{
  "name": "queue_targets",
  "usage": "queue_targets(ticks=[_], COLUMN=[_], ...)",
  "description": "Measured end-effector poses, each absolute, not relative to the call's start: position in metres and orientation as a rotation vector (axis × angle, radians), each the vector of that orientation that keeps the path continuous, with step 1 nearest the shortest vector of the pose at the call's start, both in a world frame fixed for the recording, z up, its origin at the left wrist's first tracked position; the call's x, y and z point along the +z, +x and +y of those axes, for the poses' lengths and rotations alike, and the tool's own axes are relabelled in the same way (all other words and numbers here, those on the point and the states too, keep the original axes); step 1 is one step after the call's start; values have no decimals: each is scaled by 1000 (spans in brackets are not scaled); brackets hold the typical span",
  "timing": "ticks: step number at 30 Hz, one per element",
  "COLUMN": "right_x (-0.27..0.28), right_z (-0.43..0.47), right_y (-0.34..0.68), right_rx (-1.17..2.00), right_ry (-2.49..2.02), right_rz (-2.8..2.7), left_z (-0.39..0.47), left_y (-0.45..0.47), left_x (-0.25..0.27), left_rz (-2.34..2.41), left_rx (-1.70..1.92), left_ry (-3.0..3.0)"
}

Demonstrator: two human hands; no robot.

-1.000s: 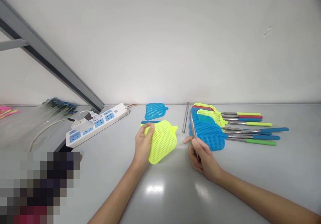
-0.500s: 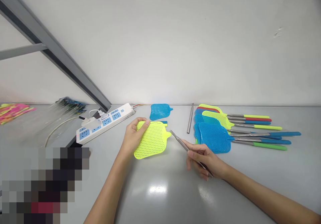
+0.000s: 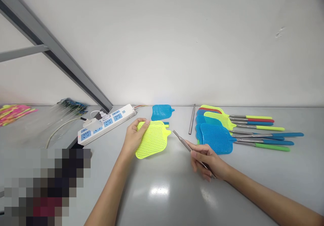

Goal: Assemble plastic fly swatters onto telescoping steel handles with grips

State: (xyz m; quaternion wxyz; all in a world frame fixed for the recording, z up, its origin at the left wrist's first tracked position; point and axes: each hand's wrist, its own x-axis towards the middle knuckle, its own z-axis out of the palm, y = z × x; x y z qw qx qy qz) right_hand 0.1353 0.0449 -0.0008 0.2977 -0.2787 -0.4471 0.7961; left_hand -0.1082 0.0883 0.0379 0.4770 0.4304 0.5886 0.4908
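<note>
My left hand is closed on the left edge of a yellow fly swatter head, thumb on top. The head's short neck points right. In my right hand is a slim metal telescopic rod, slanting up and left. A small gap separates the rod's tip from the neck. Behind the yellow head lies a blue fly swatter head, and part of a blue handle grip shows beside it. Another metal rod lies on the table between that blue head and the pile on the right.
A pile of fly swatters with coloured grips lies right of my right hand. At left stands a white power strip with plugs and a cable. Plastic bags and pink and yellow pieces lie farther left. A wall closes the back.
The yellow head has tilted slightly, its neck rising and shifting left. My right hand and the rod have moved a little right, so the gap has widened slightly.
</note>
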Motion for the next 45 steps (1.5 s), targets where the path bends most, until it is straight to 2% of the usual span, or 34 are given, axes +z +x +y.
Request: queue_targets(ticks=[7,17,45], right_x=[0,12,9], right_z=[48,64,65], right_y=[137,156,156], right_rx=[2142,2384,2477], right_ry=[-779,-910,-832], right_rz=[-1280,-1624,-1565], left_z=[88,80,77], left_y=[-110,-119,-104], left_x=[39,54,51], left_rz=[1471,1518,1488], left_rx=[1133,754,779], left_ry=[1097,1426,1481])
